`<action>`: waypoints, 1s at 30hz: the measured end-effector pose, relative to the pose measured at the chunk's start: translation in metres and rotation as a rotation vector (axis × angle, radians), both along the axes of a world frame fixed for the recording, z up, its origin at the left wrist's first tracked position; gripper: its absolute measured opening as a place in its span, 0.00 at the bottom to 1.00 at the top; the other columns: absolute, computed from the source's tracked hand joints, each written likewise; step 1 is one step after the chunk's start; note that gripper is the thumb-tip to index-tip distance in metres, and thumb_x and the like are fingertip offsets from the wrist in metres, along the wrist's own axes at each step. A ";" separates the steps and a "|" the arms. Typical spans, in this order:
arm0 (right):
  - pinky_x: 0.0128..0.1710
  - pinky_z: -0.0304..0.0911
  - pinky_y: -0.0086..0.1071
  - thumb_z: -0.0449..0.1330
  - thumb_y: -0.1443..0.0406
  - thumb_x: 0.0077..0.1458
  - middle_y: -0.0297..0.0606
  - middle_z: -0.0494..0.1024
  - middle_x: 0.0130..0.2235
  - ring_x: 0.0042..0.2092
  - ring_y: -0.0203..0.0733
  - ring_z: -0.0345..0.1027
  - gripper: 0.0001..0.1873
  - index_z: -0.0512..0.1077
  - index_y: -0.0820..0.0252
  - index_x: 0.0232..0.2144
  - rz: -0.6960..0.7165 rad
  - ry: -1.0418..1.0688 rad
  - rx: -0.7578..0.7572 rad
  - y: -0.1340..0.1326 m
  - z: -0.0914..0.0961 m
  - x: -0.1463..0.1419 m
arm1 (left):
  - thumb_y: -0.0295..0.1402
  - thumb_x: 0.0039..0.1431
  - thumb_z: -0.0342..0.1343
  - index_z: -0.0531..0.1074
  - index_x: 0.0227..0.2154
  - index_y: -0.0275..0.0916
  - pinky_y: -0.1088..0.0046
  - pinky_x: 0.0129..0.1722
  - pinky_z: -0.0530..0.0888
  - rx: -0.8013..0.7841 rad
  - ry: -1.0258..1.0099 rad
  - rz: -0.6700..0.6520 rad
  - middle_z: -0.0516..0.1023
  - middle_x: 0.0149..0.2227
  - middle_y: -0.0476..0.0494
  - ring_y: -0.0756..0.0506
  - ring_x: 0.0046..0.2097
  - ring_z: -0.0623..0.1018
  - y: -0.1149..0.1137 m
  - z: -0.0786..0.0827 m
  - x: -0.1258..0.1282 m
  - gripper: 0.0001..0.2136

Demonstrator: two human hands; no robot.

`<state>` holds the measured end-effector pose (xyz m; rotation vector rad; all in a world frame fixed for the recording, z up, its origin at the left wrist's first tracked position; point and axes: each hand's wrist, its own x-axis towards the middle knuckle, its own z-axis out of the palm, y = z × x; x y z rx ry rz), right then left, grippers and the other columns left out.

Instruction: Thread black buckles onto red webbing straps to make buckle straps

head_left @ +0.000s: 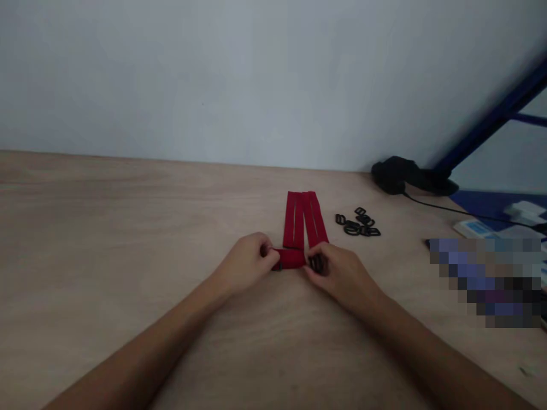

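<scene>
A short red strap (292,258) is stretched sideways between my two hands, just above the wooden table. My left hand (250,257) pinches its left end, where a dark slim buckle (278,265) shows beside the fingertips. At the other end my right hand (339,270) has thumb and finger closed on the strap. A black buckle (315,262) sits inside the curl of that hand, partly hidden by the fingers. Beyond the hands lie more red straps, a left pair (294,219) and a right pair (315,216), side by side and flat.
Several loose black buckles (352,229) lie in a small heap right of the straps. A black cap (410,175) with a cable rests by the wall (239,80). Blurred-out items (487,279) cover the table's right side. A blue frame (491,119) slants up behind.
</scene>
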<state>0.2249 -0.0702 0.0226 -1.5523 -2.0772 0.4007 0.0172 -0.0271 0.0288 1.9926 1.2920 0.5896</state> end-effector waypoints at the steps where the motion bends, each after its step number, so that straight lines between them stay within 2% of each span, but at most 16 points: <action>1: 0.30 0.64 0.30 0.61 0.68 0.49 0.35 0.78 0.29 0.29 0.39 0.72 0.05 0.72 0.59 0.32 -0.013 0.018 -0.008 0.001 -0.001 0.001 | 0.29 0.55 0.48 0.69 0.26 0.36 0.74 0.27 0.64 -0.007 -0.004 -0.001 0.74 0.26 0.47 0.47 0.29 0.72 0.001 0.001 -0.001 0.06; 5: 0.33 0.67 0.32 0.63 0.67 0.48 0.36 0.79 0.33 0.32 0.41 0.73 0.09 0.73 0.59 0.35 -0.039 0.075 -0.028 0.004 -0.005 0.004 | 0.30 0.57 0.48 0.69 0.26 0.37 0.73 0.28 0.64 -0.008 0.019 -0.019 0.76 0.27 0.46 0.47 0.29 0.73 0.005 0.000 -0.003 0.07; 9: 0.38 0.69 0.35 0.62 0.70 0.47 0.40 0.79 0.38 0.36 0.42 0.74 0.15 0.73 0.60 0.41 0.022 0.110 0.009 0.004 -0.007 0.003 | 0.30 0.58 0.49 0.69 0.26 0.37 0.73 0.28 0.65 0.021 0.037 -0.022 0.76 0.27 0.46 0.47 0.29 0.74 0.002 -0.004 0.000 0.07; 12: 0.40 0.70 0.36 0.61 0.71 0.48 0.40 0.79 0.39 0.38 0.42 0.74 0.15 0.74 0.59 0.41 0.053 0.114 0.037 0.005 -0.006 0.005 | 0.34 0.61 0.50 0.70 0.32 0.37 0.72 0.30 0.68 0.042 -0.042 -0.052 0.77 0.30 0.45 0.46 0.30 0.74 -0.001 -0.006 0.003 0.08; 15: 0.42 0.69 0.36 0.60 0.72 0.48 0.41 0.78 0.41 0.40 0.43 0.74 0.17 0.74 0.59 0.42 0.077 0.100 0.039 0.007 -0.003 0.008 | 0.38 0.60 0.54 0.70 0.42 0.38 0.69 0.37 0.70 0.120 -0.089 -0.157 0.77 0.38 0.42 0.44 0.37 0.75 -0.004 -0.007 0.004 0.11; 17: 0.43 0.69 0.37 0.59 0.73 0.47 0.42 0.78 0.42 0.41 0.44 0.73 0.18 0.74 0.59 0.42 0.088 0.073 0.044 0.009 0.000 0.011 | 0.38 0.56 0.58 0.70 0.45 0.38 0.64 0.44 0.70 0.209 -0.016 -0.272 0.75 0.43 0.39 0.41 0.43 0.74 -0.004 -0.008 0.003 0.16; 19: 0.42 0.68 0.36 0.58 0.74 0.46 0.41 0.78 0.41 0.41 0.44 0.73 0.17 0.75 0.59 0.40 0.091 0.053 0.056 0.010 0.004 0.015 | 0.37 0.54 0.59 0.71 0.48 0.39 0.61 0.48 0.68 0.274 0.080 -0.362 0.74 0.44 0.38 0.39 0.47 0.72 -0.003 -0.008 0.000 0.18; 22: 0.37 0.67 0.33 0.57 0.74 0.44 0.38 0.78 0.37 0.36 0.41 0.73 0.16 0.74 0.59 0.37 0.083 0.034 0.030 0.012 0.009 0.020 | 0.30 0.58 0.54 0.70 0.52 0.43 0.60 0.49 0.66 0.303 0.179 -0.433 0.73 0.42 0.41 0.40 0.46 0.72 0.000 -0.007 -0.007 0.18; 24: 0.34 0.65 0.31 0.57 0.74 0.45 0.36 0.78 0.34 0.33 0.40 0.72 0.15 0.73 0.59 0.37 0.063 0.013 -0.012 0.012 0.012 0.024 | 0.28 0.58 0.52 0.74 0.48 0.44 0.60 0.48 0.65 0.326 0.242 -0.433 0.73 0.39 0.42 0.41 0.44 0.72 0.002 -0.005 -0.012 0.15; 26: 0.32 0.64 0.30 0.57 0.74 0.45 0.36 0.77 0.33 0.32 0.39 0.71 0.15 0.72 0.59 0.37 0.039 -0.013 -0.050 0.012 0.011 0.026 | 0.27 0.56 0.52 0.77 0.40 0.41 0.59 0.48 0.66 0.353 0.291 -0.388 0.72 0.39 0.41 0.41 0.43 0.72 0.004 -0.002 -0.017 0.12; 30: 0.34 0.63 0.30 0.57 0.74 0.45 0.36 0.77 0.36 0.34 0.40 0.71 0.18 0.71 0.59 0.41 0.056 -0.021 -0.110 0.012 0.008 0.029 | 0.26 0.52 0.54 0.77 0.30 0.36 0.58 0.47 0.66 0.409 0.320 -0.308 0.70 0.40 0.38 0.39 0.44 0.70 0.007 0.003 -0.020 0.07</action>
